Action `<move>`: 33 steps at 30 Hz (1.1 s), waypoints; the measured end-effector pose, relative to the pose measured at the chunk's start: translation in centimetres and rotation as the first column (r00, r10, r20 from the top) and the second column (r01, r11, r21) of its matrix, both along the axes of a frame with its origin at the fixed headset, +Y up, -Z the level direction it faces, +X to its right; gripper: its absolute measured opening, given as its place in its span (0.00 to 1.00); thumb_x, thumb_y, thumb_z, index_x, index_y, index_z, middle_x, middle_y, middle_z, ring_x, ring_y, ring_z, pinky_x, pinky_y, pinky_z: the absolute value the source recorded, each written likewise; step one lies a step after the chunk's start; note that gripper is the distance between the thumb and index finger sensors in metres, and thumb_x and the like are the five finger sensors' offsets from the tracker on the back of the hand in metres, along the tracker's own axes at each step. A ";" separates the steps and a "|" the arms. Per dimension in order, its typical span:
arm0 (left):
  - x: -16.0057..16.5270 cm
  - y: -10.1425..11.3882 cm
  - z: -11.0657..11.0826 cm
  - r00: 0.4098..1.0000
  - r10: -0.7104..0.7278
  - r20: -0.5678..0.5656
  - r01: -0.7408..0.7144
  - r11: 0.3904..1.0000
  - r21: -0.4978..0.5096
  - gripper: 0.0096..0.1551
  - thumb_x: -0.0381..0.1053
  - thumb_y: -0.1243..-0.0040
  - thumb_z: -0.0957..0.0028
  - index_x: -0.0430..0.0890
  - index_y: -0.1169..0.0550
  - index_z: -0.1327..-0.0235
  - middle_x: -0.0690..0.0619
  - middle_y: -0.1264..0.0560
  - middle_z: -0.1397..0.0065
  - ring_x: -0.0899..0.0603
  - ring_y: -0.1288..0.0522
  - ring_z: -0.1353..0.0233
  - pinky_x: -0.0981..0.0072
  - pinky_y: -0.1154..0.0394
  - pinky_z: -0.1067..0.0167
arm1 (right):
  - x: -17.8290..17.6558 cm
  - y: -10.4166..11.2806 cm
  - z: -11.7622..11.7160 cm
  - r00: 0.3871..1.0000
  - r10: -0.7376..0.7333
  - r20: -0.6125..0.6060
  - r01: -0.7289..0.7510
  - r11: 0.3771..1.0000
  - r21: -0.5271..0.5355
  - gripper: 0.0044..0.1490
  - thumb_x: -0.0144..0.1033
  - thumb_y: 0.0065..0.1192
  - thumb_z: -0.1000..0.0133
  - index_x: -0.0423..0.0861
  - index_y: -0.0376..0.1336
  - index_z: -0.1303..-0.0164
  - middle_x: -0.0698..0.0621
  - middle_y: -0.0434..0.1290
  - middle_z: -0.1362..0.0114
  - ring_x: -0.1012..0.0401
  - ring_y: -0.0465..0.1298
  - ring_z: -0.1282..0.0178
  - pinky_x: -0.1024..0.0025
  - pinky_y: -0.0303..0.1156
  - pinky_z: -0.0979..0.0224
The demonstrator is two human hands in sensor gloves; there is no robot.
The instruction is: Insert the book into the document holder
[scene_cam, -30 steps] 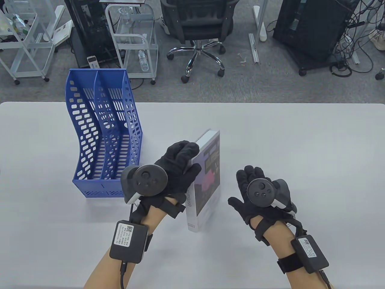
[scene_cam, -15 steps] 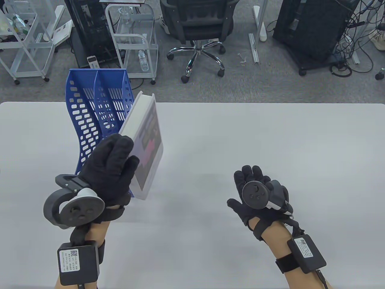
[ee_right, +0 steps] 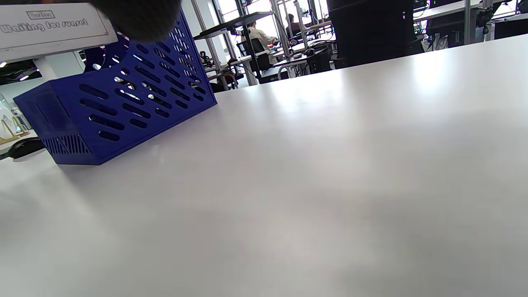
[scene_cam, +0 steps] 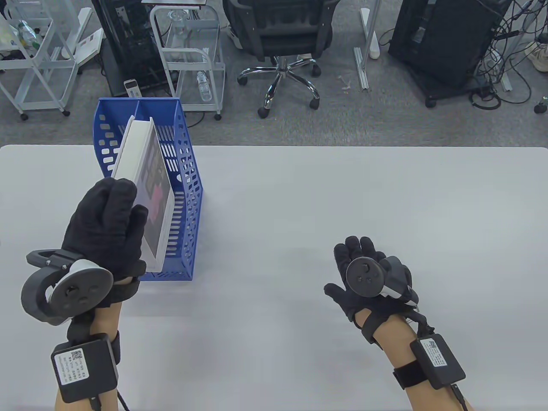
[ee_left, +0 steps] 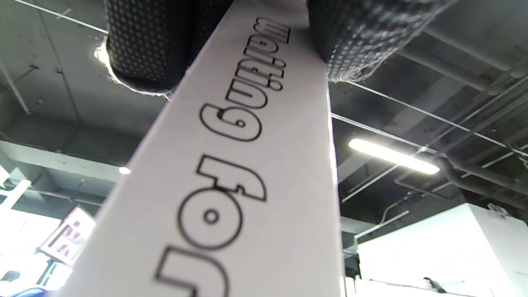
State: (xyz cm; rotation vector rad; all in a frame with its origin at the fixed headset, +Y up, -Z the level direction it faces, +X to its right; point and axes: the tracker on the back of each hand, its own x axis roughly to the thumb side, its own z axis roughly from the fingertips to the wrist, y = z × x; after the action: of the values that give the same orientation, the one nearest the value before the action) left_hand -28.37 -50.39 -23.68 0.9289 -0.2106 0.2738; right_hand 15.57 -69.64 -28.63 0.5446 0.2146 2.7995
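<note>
Nearest the camera, the right hand (scene_cam: 368,274) rests low over the white worktop (scene_cam: 342,205), fingers spread and holding nothing, well apart from the work. To its left the left hand (scene_cam: 105,227) grips the white hardback book (scene_cam: 145,188) at its near lower end: the fingers wrap the page side while the thumb presses on the printed cover, and in the left wrist view the gloved fingertips (ee_left: 140,45) sit on either side of the lettered spine. The book is held off the worktop, tilted, its far end hanging over the blue two-slot document holder (scene_cam: 188,180), apparently above the right-hand slot, though whether its lower corner has entered cannot be told. The book looks stiff and moderately heavy for a one-handed grip, with a smooth cover that could slide in the glove; a hold nearer its middle would probably cut the leverage. The holder seems light perforated plastic, likely to shift if the book knocks its divider
</note>
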 end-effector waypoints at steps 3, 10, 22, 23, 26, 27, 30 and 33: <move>-0.7 -0.6 -1.6 0.999 0.048 -0.004 -0.049 0.999 -0.021 0.31 0.59 0.36 0.53 0.62 0.32 0.35 0.62 0.34 0.28 0.40 0.18 0.40 0.54 0.20 0.42 | 0.1 0.0 0.0 1.000 -0.004 0.002 0.004 1.000 -0.005 0.56 0.58 0.57 0.48 0.36 0.36 0.29 0.33 0.33 0.23 0.30 0.34 0.26 0.25 0.41 0.32; -1.3 -3.3 -5.0 0.998 0.048 -0.037 -0.050 0.998 -0.049 0.31 0.59 0.35 0.54 0.62 0.32 0.36 0.62 0.34 0.29 0.40 0.18 0.40 0.55 0.20 0.42 | 0.5 -0.4 -0.3 0.999 -0.033 0.005 0.034 0.998 -0.047 0.56 0.57 0.57 0.48 0.36 0.36 0.29 0.33 0.33 0.23 0.30 0.34 0.26 0.25 0.41 0.33; -1.6 -9.7 -8.8 0.995 0.095 -0.038 -0.101 0.968 -0.230 0.29 0.59 0.34 0.55 0.62 0.30 0.40 0.62 0.32 0.32 0.40 0.17 0.41 0.54 0.19 0.43 | 0.7 -0.6 -0.5 1.000 -0.027 0.009 0.028 0.998 -0.058 0.56 0.57 0.57 0.48 0.36 0.36 0.29 0.33 0.33 0.23 0.30 0.34 0.26 0.25 0.41 0.33; -1.5 -10.0 -8.8 0.995 0.091 -0.040 -0.098 0.966 -0.239 0.29 0.59 0.34 0.55 0.62 0.30 0.40 0.62 0.32 0.33 0.40 0.17 0.42 0.54 0.19 0.43 | 0.7 -0.7 -0.5 1.000 -0.027 0.009 0.027 0.998 -0.059 0.56 0.57 0.57 0.48 0.36 0.36 0.29 0.33 0.33 0.23 0.30 0.34 0.26 0.25 0.41 0.33; -1.3 -10.6 -9.0 0.996 0.070 -0.046 -0.080 0.964 -0.255 0.29 0.59 0.34 0.55 0.62 0.30 0.41 0.63 0.32 0.33 0.40 0.17 0.42 0.54 0.19 0.44 | 0.6 -0.7 -0.5 1.000 -0.030 0.007 0.030 0.998 -0.062 0.56 0.57 0.57 0.48 0.36 0.36 0.29 0.33 0.33 0.23 0.30 0.34 0.26 0.25 0.41 0.33; -1.3 -10.8 -9.0 0.996 0.072 -0.045 -0.081 0.960 -0.267 0.28 0.59 0.34 0.55 0.62 0.30 0.41 0.63 0.32 0.33 0.40 0.17 0.41 0.54 0.19 0.43 | 0.6 -0.7 -0.4 0.999 -0.034 0.006 0.034 0.997 -0.064 0.56 0.57 0.57 0.48 0.36 0.36 0.29 0.33 0.33 0.23 0.30 0.34 0.26 0.25 0.41 0.33; -1.3 -11.2 -8.9 0.996 0.076 -0.048 -0.086 0.958 -0.273 0.29 0.59 0.34 0.55 0.63 0.30 0.41 0.63 0.32 0.33 0.40 0.17 0.41 0.54 0.19 0.43 | 0.5 -0.6 -0.4 0.999 -0.038 0.003 0.038 0.997 -0.062 0.56 0.57 0.57 0.48 0.36 0.36 0.29 0.33 0.33 0.23 0.30 0.34 0.26 0.25 0.41 0.32; -1.3 -11.8 -8.7 0.995 0.078 -0.059 -0.092 0.950 -0.298 0.28 0.59 0.34 0.55 0.63 0.30 0.40 0.63 0.32 0.32 0.40 0.18 0.39 0.53 0.20 0.42 | 0.4 -0.6 -0.3 0.999 -0.039 -0.002 0.039 0.997 -0.060 0.56 0.57 0.57 0.48 0.36 0.36 0.29 0.33 0.33 0.23 0.30 0.34 0.26 0.25 0.41 0.32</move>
State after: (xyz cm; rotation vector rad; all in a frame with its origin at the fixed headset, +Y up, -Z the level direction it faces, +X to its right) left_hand -29.67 -62.24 -32.41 0.6422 -0.0823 0.3530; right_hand 15.98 -70.24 -28.97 0.5337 0.2848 2.7445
